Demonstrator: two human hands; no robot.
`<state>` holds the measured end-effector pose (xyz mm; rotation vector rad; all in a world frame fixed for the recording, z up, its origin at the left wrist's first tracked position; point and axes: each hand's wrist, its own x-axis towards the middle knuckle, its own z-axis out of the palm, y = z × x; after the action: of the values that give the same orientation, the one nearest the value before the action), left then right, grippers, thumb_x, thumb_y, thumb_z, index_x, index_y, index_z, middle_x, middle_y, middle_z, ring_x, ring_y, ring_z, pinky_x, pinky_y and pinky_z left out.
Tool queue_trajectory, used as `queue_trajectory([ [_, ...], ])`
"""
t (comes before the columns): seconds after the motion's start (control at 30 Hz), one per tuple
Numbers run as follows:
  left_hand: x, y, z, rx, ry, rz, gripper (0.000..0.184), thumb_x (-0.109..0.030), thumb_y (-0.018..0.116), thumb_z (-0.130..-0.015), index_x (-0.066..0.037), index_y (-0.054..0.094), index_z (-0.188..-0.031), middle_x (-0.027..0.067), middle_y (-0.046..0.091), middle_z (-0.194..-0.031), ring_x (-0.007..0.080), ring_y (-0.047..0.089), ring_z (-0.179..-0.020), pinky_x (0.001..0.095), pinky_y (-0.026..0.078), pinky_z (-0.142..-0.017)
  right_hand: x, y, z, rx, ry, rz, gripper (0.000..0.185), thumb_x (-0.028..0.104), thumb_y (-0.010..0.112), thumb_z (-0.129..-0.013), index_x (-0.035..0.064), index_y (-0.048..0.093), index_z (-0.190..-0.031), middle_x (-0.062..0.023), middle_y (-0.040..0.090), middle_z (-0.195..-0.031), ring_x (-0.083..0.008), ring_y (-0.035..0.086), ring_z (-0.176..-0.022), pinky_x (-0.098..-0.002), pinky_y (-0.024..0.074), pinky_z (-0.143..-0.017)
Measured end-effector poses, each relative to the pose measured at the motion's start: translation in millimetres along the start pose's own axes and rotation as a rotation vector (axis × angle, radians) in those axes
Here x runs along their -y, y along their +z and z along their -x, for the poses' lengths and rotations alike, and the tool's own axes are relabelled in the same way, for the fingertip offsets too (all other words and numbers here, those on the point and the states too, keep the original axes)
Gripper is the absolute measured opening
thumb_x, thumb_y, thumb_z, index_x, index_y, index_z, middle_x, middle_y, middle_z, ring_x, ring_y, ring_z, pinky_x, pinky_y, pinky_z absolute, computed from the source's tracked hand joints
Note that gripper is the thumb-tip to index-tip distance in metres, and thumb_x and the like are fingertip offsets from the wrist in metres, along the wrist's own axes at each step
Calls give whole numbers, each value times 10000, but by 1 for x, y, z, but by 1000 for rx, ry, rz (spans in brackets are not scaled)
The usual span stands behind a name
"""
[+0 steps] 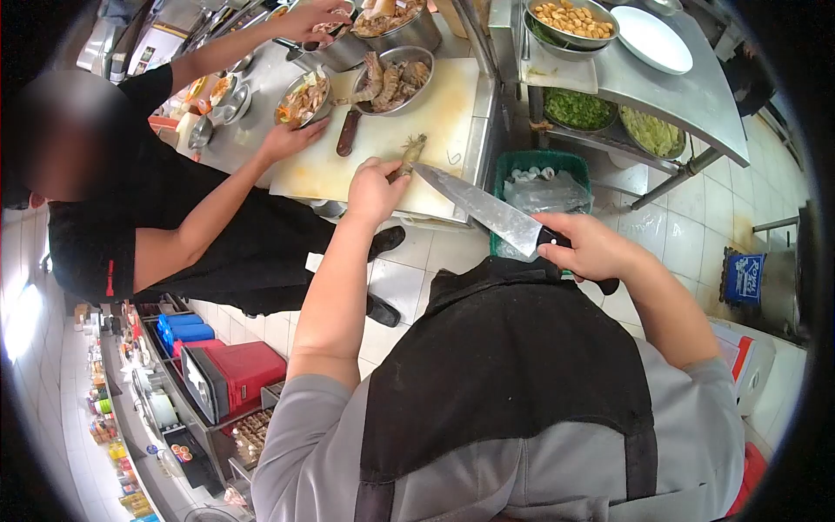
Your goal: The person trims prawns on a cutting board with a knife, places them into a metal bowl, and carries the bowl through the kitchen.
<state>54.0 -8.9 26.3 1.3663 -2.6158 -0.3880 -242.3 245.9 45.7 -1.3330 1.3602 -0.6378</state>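
My left hand (376, 187) pinches a grey-green shrimp (412, 155) above the near edge of the white cutting board (348, 174). In my right hand (587, 245) is the black handle of a large knife (483, 204); its blade points up and left, with the tip at the shrimp. A metal bowl (420, 63) of large shrimp stands on the far part of the board. Left of that bowl lies a brown wooden handle (348, 133), its blade partly hidden by the shrimp and bowl.
A co-worker in black (200, 196) stands at left, one hand beside a bowl of peelings (304, 100), the other over a pot. A green basket (503, 174) stands below the board's right side. Shelves with bowls of greens (578, 109) are at right.
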Motion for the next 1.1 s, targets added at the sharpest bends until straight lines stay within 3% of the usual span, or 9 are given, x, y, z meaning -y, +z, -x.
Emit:
queue_trajectory([
  [0.23,1,5,-1,-22,-10,20,384,-230,768,-842,-26,738,-1166,142,672,-991,278,680,-907,362,534,-843,39,-10,11,48,87,59,466,192,625,-977,12,531,-1397,-142,704,-848,-194,641,-551,-354,538,-575],
  [0.63,-1,3,-2,-1,-35,50,387,-218,774,-847,-16,731,-1174,136,680,-992,259,686,-878,355,540,-825,38,-11,10,27,71,104,484,216,633,-973,-5,532,-1392,-199,724,-949,-244,688,-642,-377,559,-653],
  [0.73,-1,2,-1,3,-30,49,386,-216,774,-847,-17,730,-1176,135,680,-994,256,686,-878,356,540,-826,33,-10,9,9,1,135,487,221,632,-974,-4,531,-1394,-203,721,-940,-248,692,-640,-376,560,-646],
  [0.93,-3,1,0,3,-9,21,388,-208,773,-845,-21,729,-1181,129,669,-978,254,683,-873,352,540,-830,53,-16,11,75,168,109,501,226,620,-980,-20,514,-1404,-213,719,-897,-245,688,-604,-388,559,-664],
  [1.03,-1,5,2,-20,4,67,390,-205,772,-843,-21,728,-1184,129,663,-979,261,679,-871,353,538,-831,43,-16,8,44,61,147,505,230,614,-983,-27,509,-1405,-198,718,-856,-239,680,-584,-388,553,-641],
  [1.1,-3,4,2,-28,12,55,390,-202,772,-842,-22,728,-1185,130,660,-979,265,677,-880,350,537,-836,49,-18,8,67,112,156,500,231,608,-986,-24,508,-1404,-191,717,-843,-238,678,-582,-385,548,-623],
])
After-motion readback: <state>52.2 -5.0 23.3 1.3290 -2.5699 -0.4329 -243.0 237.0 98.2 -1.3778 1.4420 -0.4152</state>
